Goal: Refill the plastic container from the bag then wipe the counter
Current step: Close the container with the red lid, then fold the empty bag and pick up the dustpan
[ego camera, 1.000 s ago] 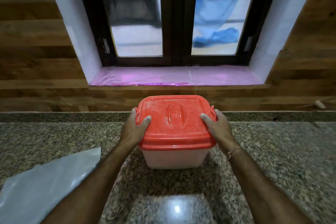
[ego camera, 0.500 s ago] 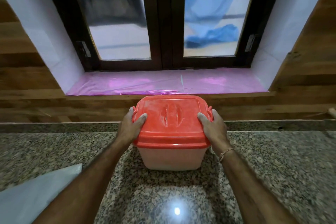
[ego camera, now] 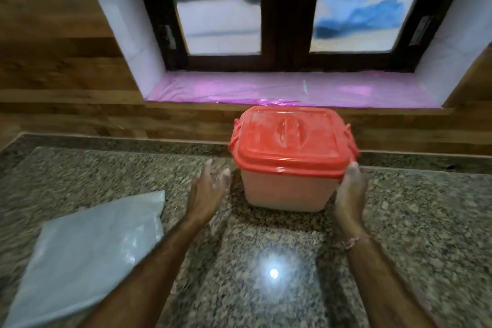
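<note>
A translucent plastic container with a shut red lid stands on the speckled granite counter, close to the back wall. My left hand hovers just left of it, fingers apart, not touching. My right hand rests against the container's right side under the lid's rim. A flat, pale plastic bag lies on the counter at the lower left, partly under my left forearm.
A wooden wall runs behind the counter. Above it is a window sill covered in pink film and a dark-framed window. A bright light reflection shines on the counter between my arms.
Both hands have come off the lid. The left hand has drawn back from the container, and the right has dropped to its side. The view has shifted left.
</note>
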Demonstrator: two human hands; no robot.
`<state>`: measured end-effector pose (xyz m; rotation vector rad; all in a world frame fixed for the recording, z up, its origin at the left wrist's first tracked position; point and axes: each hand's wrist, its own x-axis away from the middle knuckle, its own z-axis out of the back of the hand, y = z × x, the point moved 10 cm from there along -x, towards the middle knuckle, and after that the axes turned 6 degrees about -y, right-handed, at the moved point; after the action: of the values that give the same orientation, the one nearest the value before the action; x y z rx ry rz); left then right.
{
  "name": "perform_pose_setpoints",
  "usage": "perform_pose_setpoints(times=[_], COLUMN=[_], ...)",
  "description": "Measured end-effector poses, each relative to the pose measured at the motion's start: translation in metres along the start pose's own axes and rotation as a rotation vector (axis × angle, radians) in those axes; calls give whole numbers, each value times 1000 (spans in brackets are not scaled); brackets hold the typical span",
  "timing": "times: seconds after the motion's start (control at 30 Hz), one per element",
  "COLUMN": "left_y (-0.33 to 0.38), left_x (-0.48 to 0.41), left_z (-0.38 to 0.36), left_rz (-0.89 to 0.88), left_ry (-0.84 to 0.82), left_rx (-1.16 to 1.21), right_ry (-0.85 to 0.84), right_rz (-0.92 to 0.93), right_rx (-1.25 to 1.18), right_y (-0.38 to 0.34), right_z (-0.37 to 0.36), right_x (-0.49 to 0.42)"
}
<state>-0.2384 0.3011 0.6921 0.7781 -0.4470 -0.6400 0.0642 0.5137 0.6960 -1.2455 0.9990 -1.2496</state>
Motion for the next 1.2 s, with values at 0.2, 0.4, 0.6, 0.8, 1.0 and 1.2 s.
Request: perform_pose_setpoints(times=[0.2, 0.4, 0.6, 0.8, 1.0, 1.2], left_y=[-176, -313, -363, -302, -222, -188], left_x=[55, 98, 122, 98, -14, -69], left_z=[73, 153, 158, 144, 106, 76], left_rz=[276, 388, 263, 113, -67, -24], left_ry=[2, -10, -88, -85, -220, -356], left_rx=[-310, -502, -655, -433, -332, -43], right_ry=[-490, -922, -740, -600, -600, -600], right_rz=[-117, -103, -191, -271, -148, -29], right_rx=[288, 439, 583, 618, 599, 620], right_y=[113, 131, 159, 181, 155, 144], right_z=[-128, -290, -343, -275, -269, -267], right_x=[137, 255, 274, 259, 263, 263])
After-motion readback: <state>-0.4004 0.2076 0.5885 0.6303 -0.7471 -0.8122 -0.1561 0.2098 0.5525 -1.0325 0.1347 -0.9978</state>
